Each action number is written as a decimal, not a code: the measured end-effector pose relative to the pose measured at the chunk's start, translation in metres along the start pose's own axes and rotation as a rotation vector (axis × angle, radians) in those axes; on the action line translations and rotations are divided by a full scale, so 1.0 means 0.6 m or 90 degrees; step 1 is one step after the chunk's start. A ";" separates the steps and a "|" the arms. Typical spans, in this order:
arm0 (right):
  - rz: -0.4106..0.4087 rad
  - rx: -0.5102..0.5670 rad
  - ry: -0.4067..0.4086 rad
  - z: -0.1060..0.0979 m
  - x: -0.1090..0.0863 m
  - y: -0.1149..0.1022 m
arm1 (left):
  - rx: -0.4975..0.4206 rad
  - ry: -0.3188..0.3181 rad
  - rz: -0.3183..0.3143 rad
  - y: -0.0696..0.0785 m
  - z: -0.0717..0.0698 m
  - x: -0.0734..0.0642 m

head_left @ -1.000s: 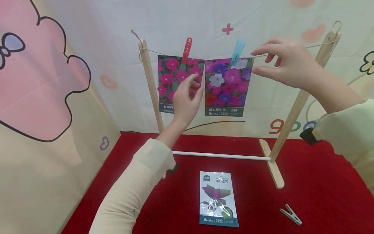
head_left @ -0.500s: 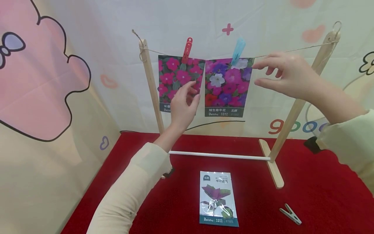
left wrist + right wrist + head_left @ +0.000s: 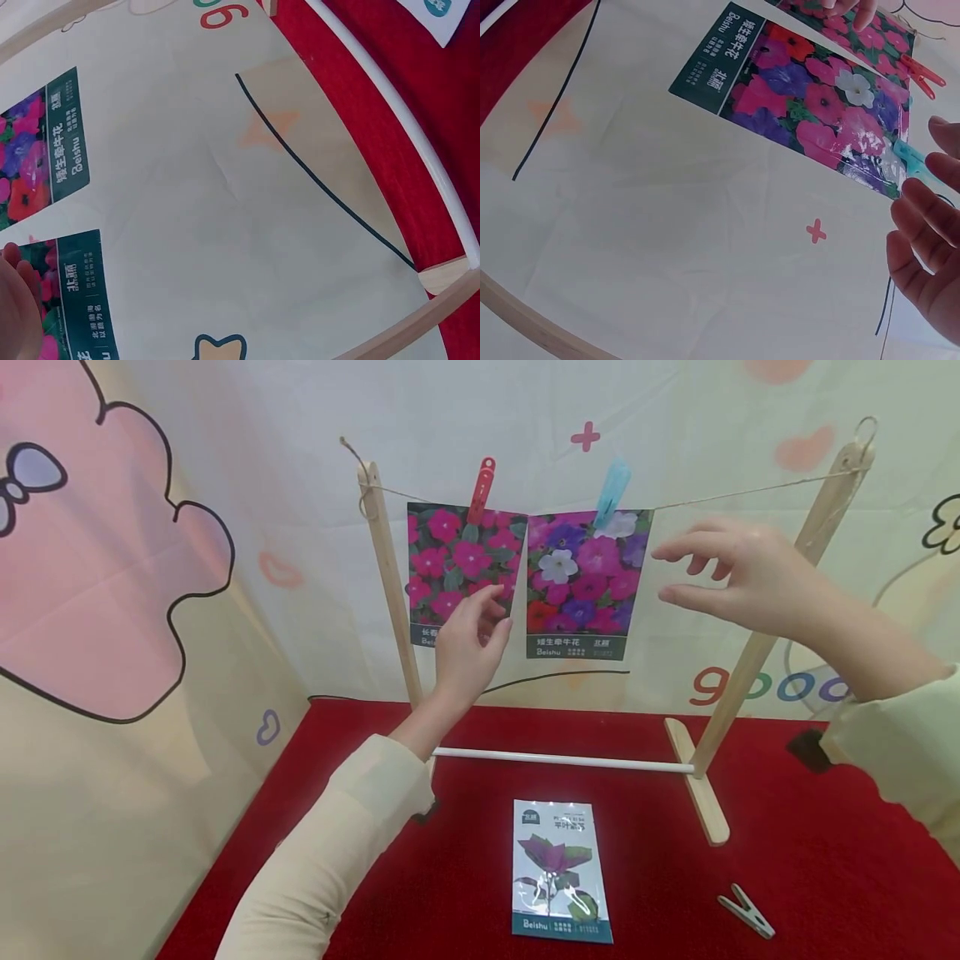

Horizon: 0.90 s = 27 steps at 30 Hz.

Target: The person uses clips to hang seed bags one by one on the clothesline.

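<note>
A: Where are the fingers?
B: A person's right hand (image 3: pixel 742 577), thumb and fingers well parted and holding nothing, hovers just beside a glossy, multicoloured flower-print seed packet (image 3: pixel 585 581). The left hand (image 3: pixel 468 643), fingers loosely bent, no object visible in them, is in front of a glossy, pink-flowered seed packet (image 3: pixel 442 560); contact cannot be told.
A: What keeps both packets up?
B: A red plastic clip (image 3: pixel 481 492) and a translucent blue plastic clip (image 3: pixel 613 493), on thin brown twine (image 3: pixel 742 492).
A: How would they handle?
B: Probably light, flexible, slightly slippery and easily creased; a side edge or lower corner seems the best hold.
A: Below?
B: A white, purple-leaf-print packet (image 3: pixel 561 872) and a pale, V-shaped clothespin (image 3: pixel 746 912) lie on red cloth (image 3: pixel 825 843).
</note>
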State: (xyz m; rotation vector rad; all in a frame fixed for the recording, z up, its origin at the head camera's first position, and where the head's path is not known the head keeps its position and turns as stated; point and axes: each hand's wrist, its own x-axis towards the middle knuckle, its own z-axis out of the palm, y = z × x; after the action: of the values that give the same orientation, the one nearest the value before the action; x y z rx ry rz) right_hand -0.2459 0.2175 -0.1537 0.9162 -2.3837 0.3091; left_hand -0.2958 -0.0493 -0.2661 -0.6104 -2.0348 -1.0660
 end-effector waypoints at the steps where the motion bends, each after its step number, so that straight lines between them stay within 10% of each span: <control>1: 0.005 0.003 -0.002 0.001 -0.002 0.000 | 0.001 -0.003 0.000 -0.001 0.000 -0.001; 27: -0.037 0.081 0.010 0.039 -0.050 0.004 | 0.038 -0.058 0.000 -0.028 0.004 -0.048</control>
State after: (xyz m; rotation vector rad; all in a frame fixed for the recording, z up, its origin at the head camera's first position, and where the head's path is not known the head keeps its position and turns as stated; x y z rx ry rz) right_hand -0.2394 0.2264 -0.1900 1.0344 -2.3404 0.4481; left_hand -0.2907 -0.0585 -0.2980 -0.6387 -2.1379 -0.9910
